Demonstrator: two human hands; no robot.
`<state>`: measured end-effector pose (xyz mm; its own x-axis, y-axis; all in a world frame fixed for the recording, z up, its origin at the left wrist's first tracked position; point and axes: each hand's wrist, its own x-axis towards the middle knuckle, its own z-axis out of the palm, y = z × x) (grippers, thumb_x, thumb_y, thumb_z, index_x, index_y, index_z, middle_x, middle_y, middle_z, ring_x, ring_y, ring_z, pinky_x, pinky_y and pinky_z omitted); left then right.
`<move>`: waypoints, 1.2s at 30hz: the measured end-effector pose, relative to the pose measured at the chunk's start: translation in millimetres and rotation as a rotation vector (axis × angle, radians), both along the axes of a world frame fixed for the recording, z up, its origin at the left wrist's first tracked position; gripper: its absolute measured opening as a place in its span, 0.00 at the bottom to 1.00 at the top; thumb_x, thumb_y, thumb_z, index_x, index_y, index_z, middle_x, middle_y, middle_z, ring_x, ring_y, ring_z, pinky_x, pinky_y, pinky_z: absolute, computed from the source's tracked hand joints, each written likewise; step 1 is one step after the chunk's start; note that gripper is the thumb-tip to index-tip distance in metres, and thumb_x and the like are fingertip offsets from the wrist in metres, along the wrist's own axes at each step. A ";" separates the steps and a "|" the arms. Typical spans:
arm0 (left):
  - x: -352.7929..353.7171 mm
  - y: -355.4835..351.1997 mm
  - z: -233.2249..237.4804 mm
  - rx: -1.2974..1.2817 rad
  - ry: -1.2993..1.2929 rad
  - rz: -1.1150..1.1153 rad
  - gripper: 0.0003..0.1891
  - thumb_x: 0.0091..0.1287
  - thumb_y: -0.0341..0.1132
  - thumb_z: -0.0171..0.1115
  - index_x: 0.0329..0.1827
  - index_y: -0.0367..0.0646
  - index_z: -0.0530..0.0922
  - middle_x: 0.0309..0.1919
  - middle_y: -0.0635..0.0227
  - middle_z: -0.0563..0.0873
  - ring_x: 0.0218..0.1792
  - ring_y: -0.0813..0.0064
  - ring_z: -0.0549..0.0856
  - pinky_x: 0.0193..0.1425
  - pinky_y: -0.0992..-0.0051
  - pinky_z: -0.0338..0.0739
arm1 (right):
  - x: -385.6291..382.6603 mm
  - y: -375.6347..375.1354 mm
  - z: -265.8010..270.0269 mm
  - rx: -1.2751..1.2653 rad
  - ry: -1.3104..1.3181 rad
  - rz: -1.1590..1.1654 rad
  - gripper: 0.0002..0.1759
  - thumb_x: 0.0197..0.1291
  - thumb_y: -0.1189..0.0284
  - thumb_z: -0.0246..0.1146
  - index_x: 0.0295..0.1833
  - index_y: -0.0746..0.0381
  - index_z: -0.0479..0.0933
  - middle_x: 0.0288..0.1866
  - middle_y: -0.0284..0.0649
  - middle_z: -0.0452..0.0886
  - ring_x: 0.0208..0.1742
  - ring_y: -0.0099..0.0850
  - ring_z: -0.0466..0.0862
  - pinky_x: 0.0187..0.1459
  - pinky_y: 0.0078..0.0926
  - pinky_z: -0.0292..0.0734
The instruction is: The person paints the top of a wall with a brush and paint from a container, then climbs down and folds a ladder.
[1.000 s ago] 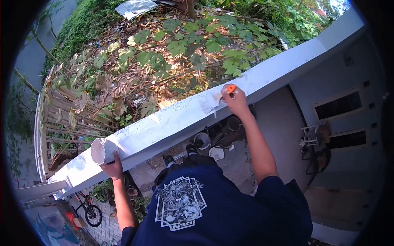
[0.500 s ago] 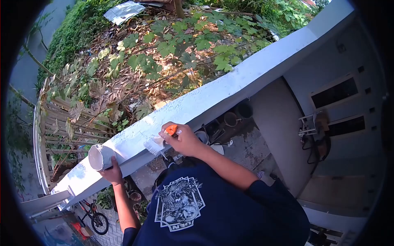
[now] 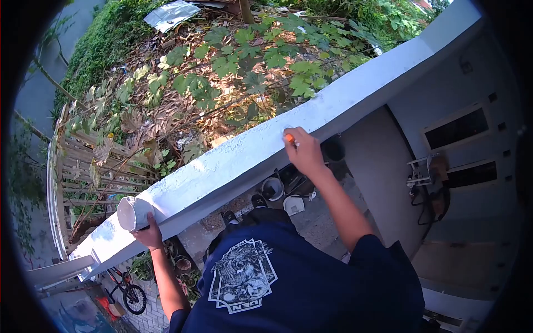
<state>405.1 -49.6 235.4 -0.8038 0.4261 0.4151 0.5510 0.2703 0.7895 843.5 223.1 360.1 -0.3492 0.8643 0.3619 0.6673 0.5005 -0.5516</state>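
My left hand (image 3: 148, 234) is closed around the side of a round white paint pot (image 3: 135, 213), which is tilted with its mouth facing left and up over the wall top. Paint smears cover the pot's outside. My right hand (image 3: 305, 151) grips a paintbrush by its orange handle (image 3: 289, 137), whose end pokes out of the fist. The bristles are hidden behind the hand. This hand is at the near edge of the white wall top (image 3: 222, 161), farther right along it than the pot. Part of the wall surface looks rough and wet.
Leafy branches (image 3: 194, 83) hang close over the wall's far side, above dry leaf litter. A wooden slat fence (image 3: 105, 172) stands left. Below are a bucket (image 3: 272, 188), a white dustpan (image 3: 293, 205), potted plants and a bicycle (image 3: 133, 298). My shoes (image 3: 259, 201) show on the ground.
My right hand has moved right and up along the wall with the paintbrush, whose white bristles showed before and are now hidden. My left hand and the pot have hardly moved.
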 end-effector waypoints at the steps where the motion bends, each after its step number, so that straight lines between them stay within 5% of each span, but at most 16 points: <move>1: -0.7 1.5 0.1 -0.001 0.004 -0.004 0.42 0.59 0.41 0.77 0.70 0.26 0.65 0.62 0.43 0.79 0.62 0.52 0.81 0.66 0.57 0.76 | -29.5 -22.2 1.6 0.000 0.049 0.099 0.09 0.59 0.76 0.64 0.46 0.60 0.77 0.39 0.45 0.79 0.39 0.53 0.82 0.40 0.48 0.78; 3: -2.1 0.3 -1.7 0.018 0.000 -0.024 0.42 0.60 0.41 0.77 0.70 0.25 0.65 0.63 0.44 0.78 0.62 0.52 0.81 0.66 0.58 0.76 | -74.9 -56.4 13.7 -0.209 0.299 0.179 0.06 0.64 0.73 0.64 0.46 0.60 0.78 0.39 0.46 0.81 0.39 0.53 0.83 0.39 0.41 0.80; 6: -4.8 -2.3 -3.7 0.011 -0.054 -0.034 0.42 0.60 0.42 0.77 0.70 0.25 0.65 0.63 0.44 0.78 0.61 0.52 0.81 0.65 0.59 0.77 | -113.9 -90.6 2.1 -0.517 0.551 0.405 0.08 0.67 0.71 0.64 0.48 0.64 0.79 0.33 0.45 0.81 0.32 0.31 0.80 0.37 0.29 0.76; 8: -2.1 -2.2 0.0 0.004 -0.065 -0.048 0.42 0.61 0.42 0.77 0.71 0.26 0.64 0.63 0.44 0.78 0.61 0.53 0.82 0.64 0.60 0.78 | -106.6 -80.0 -12.0 -0.618 0.511 0.378 0.07 0.68 0.72 0.64 0.47 0.63 0.79 0.32 0.41 0.82 0.32 0.25 0.79 0.35 0.26 0.76; 11: -2.2 -1.7 -1.0 0.015 -0.075 -0.043 0.42 0.62 0.42 0.76 0.71 0.26 0.62 0.62 0.44 0.79 0.60 0.54 0.83 0.63 0.62 0.79 | -32.4 -3.8 -34.0 -0.651 0.677 0.018 0.09 0.69 0.70 0.65 0.47 0.65 0.80 0.33 0.33 0.83 0.30 0.17 0.78 0.32 0.20 0.74; 13: -1.6 -3.1 -3.6 0.037 -0.077 -0.032 0.42 0.62 0.42 0.76 0.71 0.27 0.62 0.61 0.44 0.79 0.59 0.54 0.83 0.63 0.62 0.79 | 47.0 56.8 -41.0 -0.388 0.502 -0.159 0.11 0.68 0.69 0.66 0.47 0.67 0.81 0.33 0.35 0.83 0.30 0.17 0.80 0.34 0.25 0.78; 16: -3.5 -3.6 -3.2 -0.012 -0.045 -0.034 0.42 0.62 0.42 0.76 0.71 0.27 0.62 0.61 0.44 0.79 0.59 0.55 0.83 0.62 0.62 0.79 | 111.4 86.1 14.1 0.194 0.002 -0.404 0.10 0.67 0.70 0.63 0.51 0.61 0.80 0.44 0.47 0.85 0.44 0.50 0.85 0.44 0.40 0.79; 17: -3.9 -3.7 -3.5 0.001 -0.053 -0.037 0.42 0.62 0.42 0.76 0.71 0.27 0.62 0.61 0.44 0.80 0.59 0.55 0.83 0.62 0.62 0.79 | 116.1 91.9 22.3 0.261 0.052 -0.458 0.10 0.68 0.70 0.62 0.51 0.60 0.80 0.47 0.45 0.84 0.47 0.50 0.84 0.45 0.42 0.79; 20: -0.1 -0.2 -7.6 0.042 -0.089 -0.023 0.42 0.63 0.42 0.76 0.70 0.26 0.63 0.61 0.44 0.80 0.59 0.55 0.83 0.62 0.62 0.79 | 93.2 80.7 20.9 0.173 -0.056 -0.399 0.10 0.68 0.70 0.63 0.51 0.60 0.80 0.46 0.45 0.84 0.47 0.51 0.84 0.45 0.42 0.79; 22: -2.4 -1.1 -6.0 0.055 -0.108 -0.027 0.41 0.63 0.42 0.76 0.70 0.26 0.63 0.61 0.44 0.80 0.59 0.55 0.83 0.62 0.62 0.79 | 44.6 52.3 -3.3 -0.050 0.161 -0.188 0.09 0.65 0.71 0.64 0.50 0.58 0.80 0.43 0.43 0.83 0.44 0.50 0.84 0.44 0.43 0.79; 23: -2.1 -0.5 -5.9 0.058 -0.084 -0.029 0.41 0.63 0.42 0.76 0.70 0.26 0.63 0.61 0.43 0.80 0.58 0.55 0.84 0.62 0.62 0.79 | 16.9 30.6 -4.2 0.061 -0.050 -0.081 0.08 0.62 0.73 0.65 0.46 0.57 0.80 0.39 0.41 0.81 0.41 0.48 0.84 0.42 0.44 0.79; 26: -2.6 2.1 -5.3 0.052 -0.047 -0.034 0.40 0.63 0.42 0.76 0.69 0.26 0.63 0.60 0.43 0.80 0.58 0.56 0.84 0.62 0.62 0.79 | -36.5 -11.2 2.6 -0.098 0.203 0.047 0.07 0.61 0.73 0.66 0.45 0.58 0.79 0.37 0.41 0.81 0.38 0.48 0.83 0.40 0.41 0.79; 28: -2.9 -2.8 -8.9 0.051 -0.039 -0.025 0.40 0.63 0.42 0.75 0.69 0.27 0.63 0.60 0.43 0.80 0.58 0.56 0.84 0.62 0.62 0.80 | -53.9 -24.9 11.6 -0.224 0.427 0.129 0.08 0.65 0.71 0.66 0.48 0.58 0.80 0.39 0.40 0.83 0.36 0.41 0.86 0.38 0.37 0.79; 30: -8.1 -2.5 -10.7 0.040 -0.098 -0.024 0.39 0.62 0.38 0.76 0.69 0.26 0.66 0.59 0.45 0.81 0.57 0.56 0.84 0.62 0.62 0.79 | -58.6 -26.1 -7.0 -0.730 0.642 0.167 0.15 0.69 0.64 0.66 0.52 0.64 0.79 0.36 0.38 0.84 0.30 0.23 0.84 0.29 0.25 0.79; 36: -3.5 -3.7 -3.6 0.030 -0.100 -0.021 0.38 0.62 0.40 0.76 0.68 0.26 0.67 0.59 0.45 0.81 0.56 0.56 0.84 0.61 0.62 0.80 | 46.3 74.0 -37.4 -0.525 0.439 -0.032 0.14 0.69 0.65 0.66 0.50 0.65 0.80 0.34 0.37 0.86 0.32 0.23 0.86 0.32 0.24 0.80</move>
